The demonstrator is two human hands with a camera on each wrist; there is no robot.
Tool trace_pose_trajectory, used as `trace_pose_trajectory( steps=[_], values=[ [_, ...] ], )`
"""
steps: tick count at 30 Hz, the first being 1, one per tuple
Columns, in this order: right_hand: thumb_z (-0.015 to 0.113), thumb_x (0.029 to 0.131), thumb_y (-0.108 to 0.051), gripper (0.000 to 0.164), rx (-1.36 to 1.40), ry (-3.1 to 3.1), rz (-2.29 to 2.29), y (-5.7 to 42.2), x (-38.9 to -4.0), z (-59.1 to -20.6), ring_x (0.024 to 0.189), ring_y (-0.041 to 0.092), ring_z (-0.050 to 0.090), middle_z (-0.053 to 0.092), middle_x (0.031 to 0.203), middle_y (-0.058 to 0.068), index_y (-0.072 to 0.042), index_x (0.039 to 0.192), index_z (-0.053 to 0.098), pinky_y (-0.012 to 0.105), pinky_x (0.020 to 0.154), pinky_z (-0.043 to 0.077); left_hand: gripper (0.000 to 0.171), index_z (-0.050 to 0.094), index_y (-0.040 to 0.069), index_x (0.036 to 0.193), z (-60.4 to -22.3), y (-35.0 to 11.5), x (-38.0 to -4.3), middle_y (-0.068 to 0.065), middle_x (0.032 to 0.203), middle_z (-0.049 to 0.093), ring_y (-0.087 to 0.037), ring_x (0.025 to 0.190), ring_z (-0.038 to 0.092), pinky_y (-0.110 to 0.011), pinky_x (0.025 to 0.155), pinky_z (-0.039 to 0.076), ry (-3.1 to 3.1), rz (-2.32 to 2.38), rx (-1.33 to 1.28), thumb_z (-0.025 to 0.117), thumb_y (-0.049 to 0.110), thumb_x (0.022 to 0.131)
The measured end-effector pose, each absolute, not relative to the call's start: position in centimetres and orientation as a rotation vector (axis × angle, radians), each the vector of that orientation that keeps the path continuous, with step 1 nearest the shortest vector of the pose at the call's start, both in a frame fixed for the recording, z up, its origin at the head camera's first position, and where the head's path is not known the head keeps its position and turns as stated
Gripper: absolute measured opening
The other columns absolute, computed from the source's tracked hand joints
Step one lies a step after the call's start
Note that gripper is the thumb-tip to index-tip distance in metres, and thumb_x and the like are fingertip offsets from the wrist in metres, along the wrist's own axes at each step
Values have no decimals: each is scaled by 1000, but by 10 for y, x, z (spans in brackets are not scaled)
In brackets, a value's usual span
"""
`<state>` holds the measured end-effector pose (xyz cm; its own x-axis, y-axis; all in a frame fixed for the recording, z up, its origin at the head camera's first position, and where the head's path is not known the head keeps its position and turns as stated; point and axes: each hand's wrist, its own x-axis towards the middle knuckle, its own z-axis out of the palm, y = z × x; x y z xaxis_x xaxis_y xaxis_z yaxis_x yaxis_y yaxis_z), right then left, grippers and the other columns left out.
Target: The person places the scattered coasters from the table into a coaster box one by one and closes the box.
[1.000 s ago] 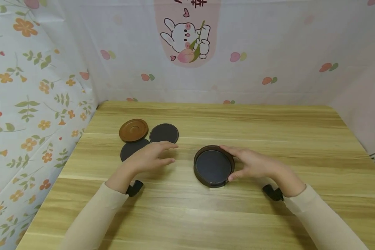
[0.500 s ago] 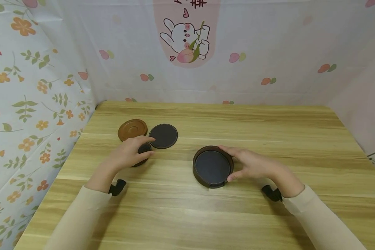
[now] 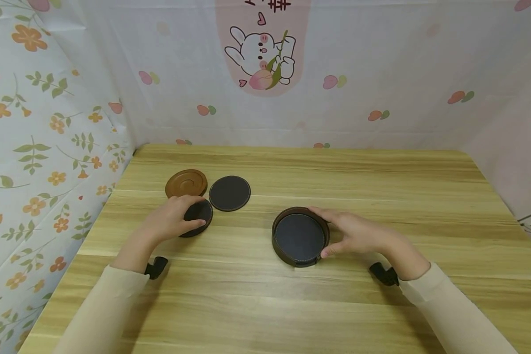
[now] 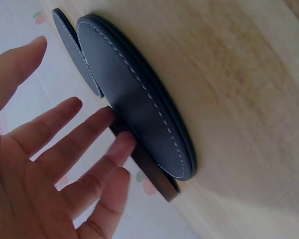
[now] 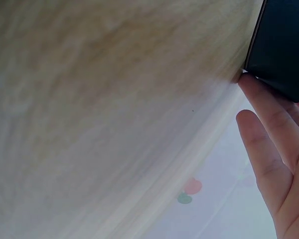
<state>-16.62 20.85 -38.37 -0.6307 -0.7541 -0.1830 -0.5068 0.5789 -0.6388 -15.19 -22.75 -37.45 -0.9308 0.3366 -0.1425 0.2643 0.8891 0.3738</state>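
The left hand, fingers wide at the near coaster, should pinch 2 opposite edges; the right hand grips the holder, best kept steady.

The head view looks forward and down; wrist views sit close, low. Head and left-wrist views share black coasters.

Tabletop: yellowish wood grain, browner streaks. Toward its far left corner, you have a saucer, brown with concentric rings, and coasters, black with pale stitched borders. Your holder: dark brown. Sleeves: plain cream. Cloth by the left edge: orange-and-green floral on white.
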Motion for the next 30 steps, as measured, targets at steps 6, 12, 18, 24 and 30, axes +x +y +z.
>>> trace_pose_trajectory(
  steps=[6,12,18,24,30],
  values=[
    [79,80,-47,106,-1009,2375,-765,208,-166,-384,147,35,35,35,159,15,-4,158,21,54,115,33,69,47,3,146,-377,-229,-154,-26,149,45,-53,136,40,-65,106,38,2811,453,434,73,34,90],
    [79,81,-45,106,-999,2365,-783,208,-166,-385,147,35,35,36,159,15,-5,159,20,55,116,33,76,43,5,149,-378,-232,-156,-26,152,38,-57,135,37,-67,101,41,2782,465,419,77,32,87],
    [80,81,-43,106,-985,2359,-787,208,-166,-383,147,35,34,35,159,15,-4,158,19,55,116,32,85,41,7,150,-377,-235,-159,-24,154,34,-59,134,35,-68,99,41,2758,478,423,82,35,81],
    [81,81,-42,106,-984,2361,-784,208,-166,-382,147,34,35,36,159,15,-4,158,20,55,116,32,90,40,10,152,-380,-236,-160,-21,157,33,-57,138,30,-69,98,41,2755,435,415,84,38,78],
    [80,81,-45,106,-995,2356,-788,208,-165,-382,147,33,36,37,158,15,-4,158,20,54,116,32,90,41,12,151,-379,-232,-158,-20,157,34,-55,139,32,-72,95,41,2773,368,396,84,40,77]
  ],
)
